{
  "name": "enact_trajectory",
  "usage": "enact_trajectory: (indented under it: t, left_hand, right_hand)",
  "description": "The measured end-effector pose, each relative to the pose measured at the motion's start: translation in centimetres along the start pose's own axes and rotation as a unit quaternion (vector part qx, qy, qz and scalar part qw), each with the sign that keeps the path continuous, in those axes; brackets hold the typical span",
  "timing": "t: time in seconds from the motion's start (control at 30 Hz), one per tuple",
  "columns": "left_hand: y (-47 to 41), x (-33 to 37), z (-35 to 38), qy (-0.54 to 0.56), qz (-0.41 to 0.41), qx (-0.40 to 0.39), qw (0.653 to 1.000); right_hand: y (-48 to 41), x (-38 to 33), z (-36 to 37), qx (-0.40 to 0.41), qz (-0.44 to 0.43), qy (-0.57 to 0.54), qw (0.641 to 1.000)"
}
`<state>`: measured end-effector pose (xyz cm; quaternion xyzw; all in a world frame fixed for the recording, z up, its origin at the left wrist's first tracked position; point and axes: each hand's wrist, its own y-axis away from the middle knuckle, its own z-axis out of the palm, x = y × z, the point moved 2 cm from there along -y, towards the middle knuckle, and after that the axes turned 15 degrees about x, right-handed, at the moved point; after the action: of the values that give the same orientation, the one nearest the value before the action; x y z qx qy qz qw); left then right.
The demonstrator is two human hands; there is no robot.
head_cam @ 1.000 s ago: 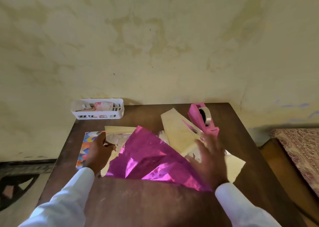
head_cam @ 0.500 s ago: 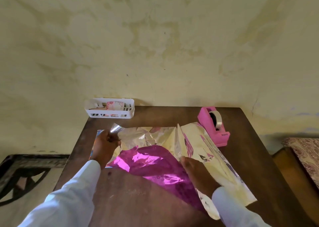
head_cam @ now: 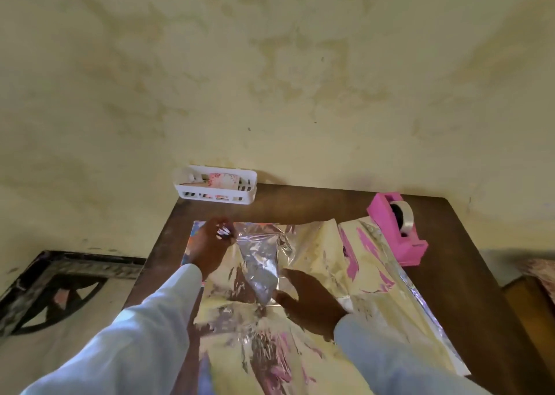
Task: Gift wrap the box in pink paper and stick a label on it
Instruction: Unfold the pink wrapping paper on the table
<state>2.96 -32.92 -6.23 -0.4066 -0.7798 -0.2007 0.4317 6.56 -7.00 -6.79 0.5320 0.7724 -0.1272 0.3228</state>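
Two hands: both on the pink paper [head_cam: 330,259], which lies spread over the table [head_cam: 456,289] silver side up, with only streaks of pink showing.
Left hand [head_cam: 213,244]: pinches the sheet's far left corner, a bit of foil glinting between the fingers.
Right hand [head_cam: 309,301]: rests mid-sheet at the foot of a raised silver fold. It is in shadow, so I cannot tell whether it grips the fold or only presses.
Box [head_cam: 196,229]: almost all hidden under the paper and the left hand. Only a colourful sliver shows at the sheet's left edge.
Near edge of paper: covered by the white sleeves [head_cam: 135,349] and cut off by the frame.
Basket [head_cam: 216,198]: white, at the table's far left corner against the wall [head_cam: 270,79]. Its floral contents are too small to make out.
Tape dispenser [head_cam: 399,244]: pink, just beside the sheet's far right corner.
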Motion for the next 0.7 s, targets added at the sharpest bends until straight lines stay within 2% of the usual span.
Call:
enact_trajectory:
  t: [0.1,0.23,0.3,0.4,0.53,0.7]
  left_hand:
    - [-0.2,0.0,-0.5,0.06,-0.042,0.027,0.997]
    - [-1.2,-1.7,-2.1,0.039,-0.078,0.076,0.993]
    - [-1.8,-3.4,-2.9,-0.034,-0.088,0.089,0.992]
    - [-3.0,-7.4,-3.2,-0.163,-0.108,0.059,0.979]
    - [-1.7,-8.3,-2.7,-0.069,-0.203,0.027,0.976]
    - [-2.2,-10.3,-2.1,0.047,-0.271,0.012,0.961]
  right_hand:
    - [-2.3,-1.4,1.8,0.005,-0.059,0.112,0.992]
    - [-3.8,-2.6,3.2,0.012,-0.04,0.155,0.987]
    - [-4.5,-2.7,3.7,0.037,-0.028,0.141,0.989]
    - [-5.5,-2.4,5.0,0.061,-0.012,0.123,0.99]
    - [-5.7,-2.0,6.3,0.068,-0.001,0.128,0.989]
    - [-6.0,-2.2,7.0,0.096,0.001,0.136,0.986]
